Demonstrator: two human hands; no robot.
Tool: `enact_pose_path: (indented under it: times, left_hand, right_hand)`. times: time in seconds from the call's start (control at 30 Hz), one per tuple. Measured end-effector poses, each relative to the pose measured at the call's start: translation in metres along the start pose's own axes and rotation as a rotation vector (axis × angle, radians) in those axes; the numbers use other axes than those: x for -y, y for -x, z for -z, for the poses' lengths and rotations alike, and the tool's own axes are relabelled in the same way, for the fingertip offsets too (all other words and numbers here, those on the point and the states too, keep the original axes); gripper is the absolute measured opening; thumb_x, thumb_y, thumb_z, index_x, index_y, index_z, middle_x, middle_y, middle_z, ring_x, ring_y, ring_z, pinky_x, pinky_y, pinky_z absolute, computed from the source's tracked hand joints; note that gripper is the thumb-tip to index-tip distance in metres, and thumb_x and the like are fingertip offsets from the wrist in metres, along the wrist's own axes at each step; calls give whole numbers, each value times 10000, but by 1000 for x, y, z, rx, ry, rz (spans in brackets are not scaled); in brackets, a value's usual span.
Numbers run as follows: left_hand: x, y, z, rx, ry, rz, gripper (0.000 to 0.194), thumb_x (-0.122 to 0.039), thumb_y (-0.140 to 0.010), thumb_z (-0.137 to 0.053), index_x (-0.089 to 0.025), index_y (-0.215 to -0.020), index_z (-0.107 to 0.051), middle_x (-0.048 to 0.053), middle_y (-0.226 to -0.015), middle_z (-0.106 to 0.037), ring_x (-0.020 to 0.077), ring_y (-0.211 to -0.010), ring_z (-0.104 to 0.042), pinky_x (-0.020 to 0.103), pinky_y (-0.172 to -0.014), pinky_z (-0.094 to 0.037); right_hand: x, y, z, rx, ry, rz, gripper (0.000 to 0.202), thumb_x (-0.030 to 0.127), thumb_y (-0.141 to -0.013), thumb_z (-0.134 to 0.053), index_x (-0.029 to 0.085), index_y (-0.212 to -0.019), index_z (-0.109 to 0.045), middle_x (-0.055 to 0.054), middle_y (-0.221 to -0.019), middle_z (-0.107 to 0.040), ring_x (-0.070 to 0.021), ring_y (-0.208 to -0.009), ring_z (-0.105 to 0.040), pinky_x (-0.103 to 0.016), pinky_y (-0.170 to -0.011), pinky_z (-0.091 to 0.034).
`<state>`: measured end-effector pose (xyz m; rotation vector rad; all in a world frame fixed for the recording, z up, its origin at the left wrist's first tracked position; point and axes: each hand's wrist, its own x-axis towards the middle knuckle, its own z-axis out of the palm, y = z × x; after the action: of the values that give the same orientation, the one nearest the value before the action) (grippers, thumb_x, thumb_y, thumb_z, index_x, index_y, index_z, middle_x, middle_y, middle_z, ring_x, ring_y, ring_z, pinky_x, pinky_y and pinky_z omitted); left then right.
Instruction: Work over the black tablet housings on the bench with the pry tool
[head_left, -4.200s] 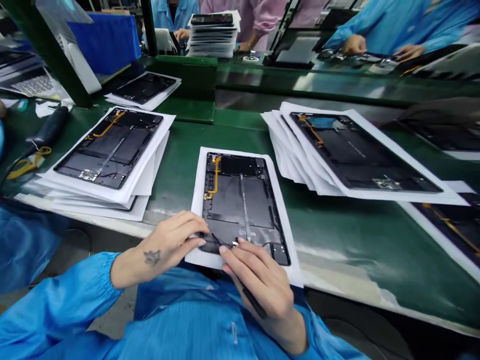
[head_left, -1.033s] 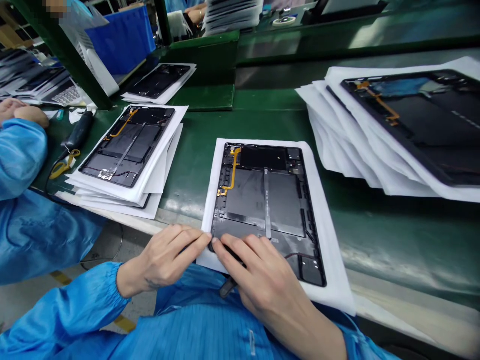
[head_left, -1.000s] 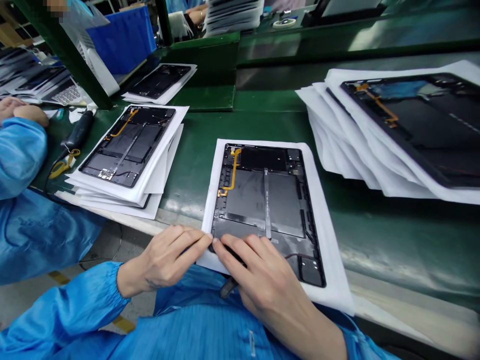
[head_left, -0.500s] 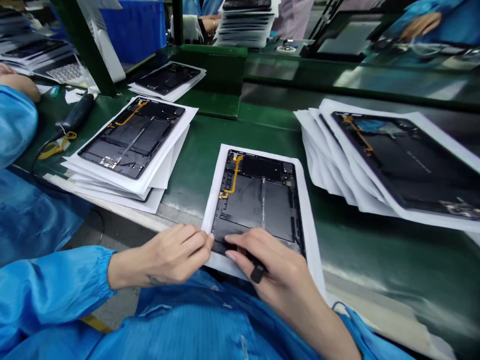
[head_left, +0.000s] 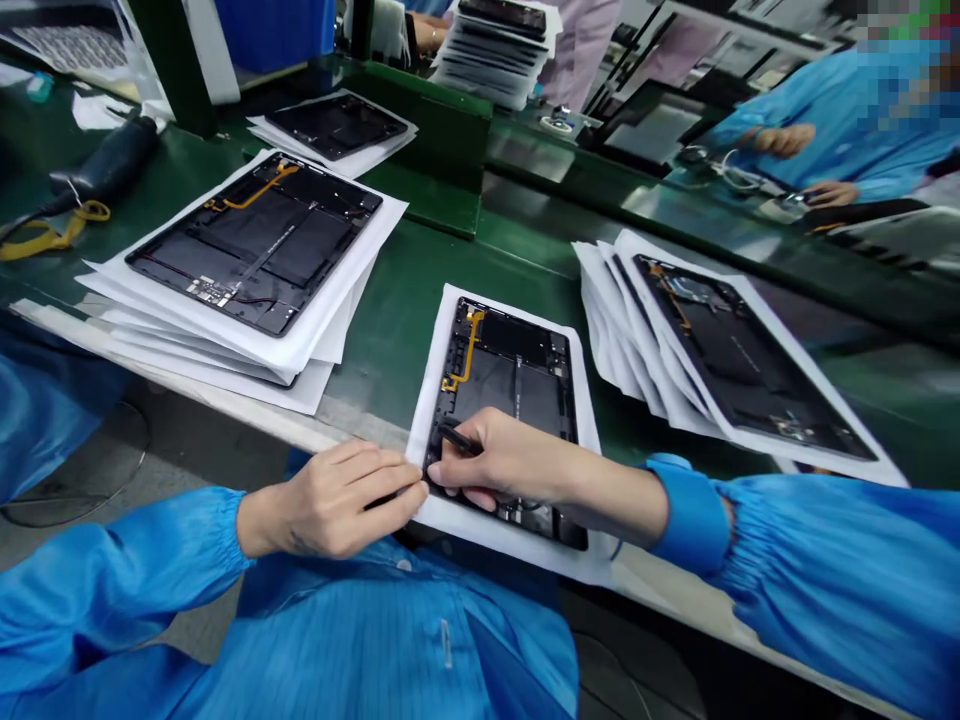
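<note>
Right hand [head_left: 495, 460] partly hiding tablet [head_left: 493, 375], stacks [head_left: 255, 250] either side

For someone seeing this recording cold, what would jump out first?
Probably the left hand and right hand at the near left corner of an opened tablet-like device, the right one holding a slim dark tool. Next, likely the bright orange strip near the device's far left corner, vivid against the black. Then perhaps the left stack and right stack flanking it, similar devices layered with white sheets.
</note>
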<state>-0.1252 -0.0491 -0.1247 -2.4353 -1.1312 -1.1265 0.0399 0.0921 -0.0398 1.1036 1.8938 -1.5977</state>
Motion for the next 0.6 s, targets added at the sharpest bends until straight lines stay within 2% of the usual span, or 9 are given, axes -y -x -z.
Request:
enact_pose_path:
  times: [0.23, 0.43, 0.6]
  left_hand:
    - [2, 0, 0, -24, 35, -20, 239, -130, -994, -475, -66, -1035, -701, 142, -1009, -761, 222, -927, -737, 322, -789, -615]
    - [2, 1, 0, -31, 26, -26, 234, -124, -991, -487, -75, -1042, -710, 129, -1012, -759, 212, -944, -732, 303, -799, -616]
    - [3, 2, -3, -44, 38, -42, 236, -120, -991, -486, -69, -1043, -710, 135, -998, -756, 215, -929, -729, 306, -781, -619]
  right_hand:
    - [3, 1, 5, 46, -27, -56, 276, 351, -700, -742, 171, -565, -582, 51, -402, -523, -50, -412, -345, -224, -445, -219]
    - [8, 3, 6, 93, -66, -117, 390, 456, -686, -799, 169, -575, -560, 56, -414, -520, -42, -412, -331, -217, -434, -200]
    - [-3, 0, 8, 94, -29, -83, 357, 435, -773, -722, 163, -590, -579, 49, -429, -523, -49, -422, -342, -218, -446, -233]
